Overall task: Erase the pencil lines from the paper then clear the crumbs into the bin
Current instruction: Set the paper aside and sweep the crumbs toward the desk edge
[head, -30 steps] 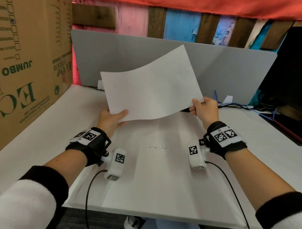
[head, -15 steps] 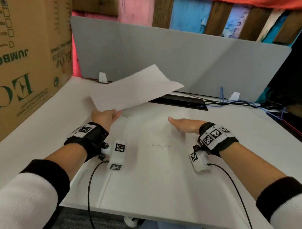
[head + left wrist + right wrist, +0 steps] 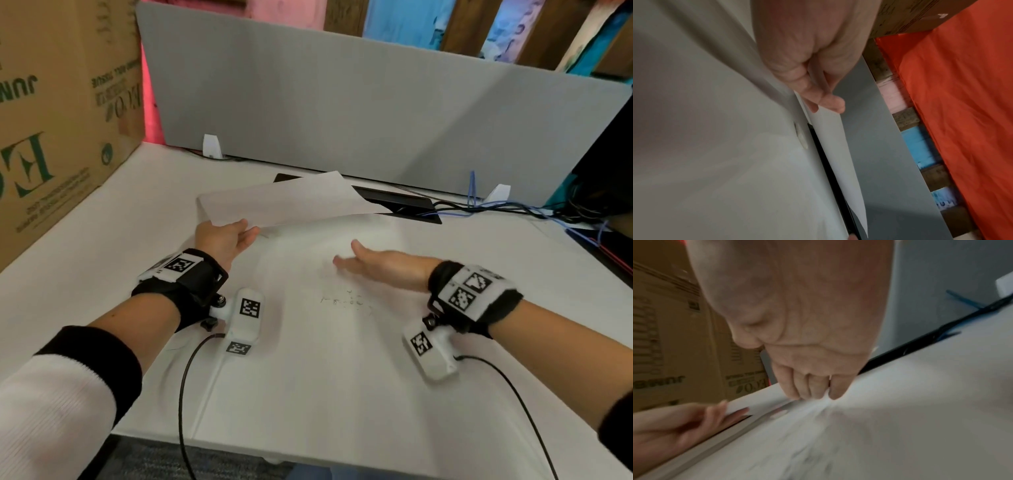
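Observation:
My left hand (image 3: 228, 240) pinches the near corner of the white paper (image 3: 287, 202) and holds it slanted just above the white table (image 3: 308, 394). The left wrist view shows the thumb and fingers (image 3: 819, 99) on the paper (image 3: 838, 162). My right hand (image 3: 363, 262) is open, edge down on the table right of the paper, with its fingers (image 3: 813, 387) straight and touching the surface. Dark crumbs and smudges (image 3: 346, 301) lie on the table just in front of that hand. A small pale oval piece (image 3: 800, 138) rests on the table under the paper.
A large cardboard box (image 3: 51, 137) stands along the left edge. A grey partition (image 3: 342, 120) closes the back, with a black cable slot (image 3: 404, 207) and blue and black cables (image 3: 513, 205) in front of it. The table's front edge runs near my forearms.
My right hand let go of the paper and came down flat on the table, sliding left. My left hand lowered the paper from upright to a low slant at the left.

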A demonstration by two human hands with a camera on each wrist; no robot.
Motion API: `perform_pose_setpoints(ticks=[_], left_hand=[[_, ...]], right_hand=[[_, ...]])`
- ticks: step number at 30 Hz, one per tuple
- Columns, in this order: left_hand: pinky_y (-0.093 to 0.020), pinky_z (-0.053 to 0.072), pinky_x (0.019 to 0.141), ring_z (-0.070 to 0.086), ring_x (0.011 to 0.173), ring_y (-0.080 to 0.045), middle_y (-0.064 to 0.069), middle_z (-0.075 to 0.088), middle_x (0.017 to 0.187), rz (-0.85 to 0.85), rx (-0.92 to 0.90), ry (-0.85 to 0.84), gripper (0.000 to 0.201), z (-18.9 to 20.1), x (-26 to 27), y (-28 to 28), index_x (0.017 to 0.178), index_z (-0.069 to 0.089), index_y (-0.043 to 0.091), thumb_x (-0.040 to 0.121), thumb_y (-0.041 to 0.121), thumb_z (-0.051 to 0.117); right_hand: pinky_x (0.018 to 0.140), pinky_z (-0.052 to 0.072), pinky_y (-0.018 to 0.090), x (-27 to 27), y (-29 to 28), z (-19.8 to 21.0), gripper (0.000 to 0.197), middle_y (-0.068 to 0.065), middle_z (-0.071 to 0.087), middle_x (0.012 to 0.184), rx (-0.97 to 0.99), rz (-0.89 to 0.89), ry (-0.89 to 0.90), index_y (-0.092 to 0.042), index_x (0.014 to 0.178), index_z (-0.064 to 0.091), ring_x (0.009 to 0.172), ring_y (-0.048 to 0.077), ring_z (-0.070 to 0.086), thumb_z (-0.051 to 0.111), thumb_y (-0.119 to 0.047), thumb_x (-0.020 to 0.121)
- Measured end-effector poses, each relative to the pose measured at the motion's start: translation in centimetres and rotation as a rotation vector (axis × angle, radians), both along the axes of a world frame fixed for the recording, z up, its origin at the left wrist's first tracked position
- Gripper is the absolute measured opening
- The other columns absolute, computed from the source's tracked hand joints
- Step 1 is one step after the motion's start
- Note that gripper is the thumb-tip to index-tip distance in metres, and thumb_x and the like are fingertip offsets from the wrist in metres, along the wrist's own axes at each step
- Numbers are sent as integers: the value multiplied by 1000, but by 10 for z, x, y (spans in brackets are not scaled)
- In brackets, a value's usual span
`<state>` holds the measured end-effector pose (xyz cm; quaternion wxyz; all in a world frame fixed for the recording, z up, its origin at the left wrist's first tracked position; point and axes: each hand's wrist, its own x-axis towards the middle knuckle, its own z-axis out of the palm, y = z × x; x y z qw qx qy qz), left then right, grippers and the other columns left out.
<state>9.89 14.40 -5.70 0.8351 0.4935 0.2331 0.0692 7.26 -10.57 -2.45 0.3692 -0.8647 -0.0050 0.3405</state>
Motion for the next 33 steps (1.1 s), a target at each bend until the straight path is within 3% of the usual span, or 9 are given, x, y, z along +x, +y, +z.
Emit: perform_pose_setpoints(ticks=[3,8,12,16,18,21,26,29,33], left_hand=[[-14,52,47,64,63,-12,-12,60,98,-22,27,-12,42,-1,-3,1,129,45,-8,89,-3,56],[-13,51,47,66,54,-9,-10,60,87,-74,54,-40,24,1,-4,1,114,52,-3,90,-3,55],[-13,51,45,62,42,-5,-10,59,84,-88,91,-28,4,3,-4,-1,91,55,2,90,-2,56],[-14,52,47,62,43,-5,-9,60,80,-75,74,-44,6,0,-6,0,93,57,0,88,-1,60],[-15,53,49,63,47,-7,-9,61,81,-79,53,-55,31,0,-10,-1,114,54,-3,85,0,64],[-23,58,64,64,68,-13,-9,63,90,-101,36,-49,73,-3,-12,-2,141,24,-2,82,0,67],[-24,52,78,62,88,-16,-11,59,111,-161,176,12,41,-2,-11,-10,127,44,0,88,-1,58],[-26,47,86,58,95,-15,-9,56,112,-208,246,22,28,-2,-10,-13,120,51,1,91,1,52],[-17,40,71,50,105,-16,-9,55,114,-294,401,28,39,-2,-8,-19,131,48,3,93,5,52]], right_hand=[[119,5,39,16,5,10,75,-6,22,155,-211,99,-85,-27,145,28,144,14,17,12,-71,86],[117,-3,34,18,22,1,73,-9,2,157,-303,248,-41,-25,149,4,145,10,0,8,-66,89],[117,10,28,-3,12,-8,69,-13,23,153,-180,322,46,-26,146,23,142,6,18,9,-64,90],[119,7,30,3,6,11,63,-16,28,150,-64,231,-64,-29,143,32,140,3,23,6,-58,93],[119,5,33,17,9,13,68,-11,23,153,-169,213,-126,-26,144,30,142,8,19,6,-61,91],[117,4,33,29,16,4,75,-6,19,156,-287,216,-97,-21,147,24,144,14,16,10,-66,89],[113,8,23,6,23,-11,63,-19,17,153,-200,432,16,-31,146,22,139,0,14,5,-59,93],[113,11,20,-4,20,-2,62,-10,22,153,117,247,102,-17,146,25,138,1,19,10,-52,97],[118,5,31,21,11,1,67,-10,21,154,-174,223,-125,-25,147,24,142,8,16,9,-60,92]])
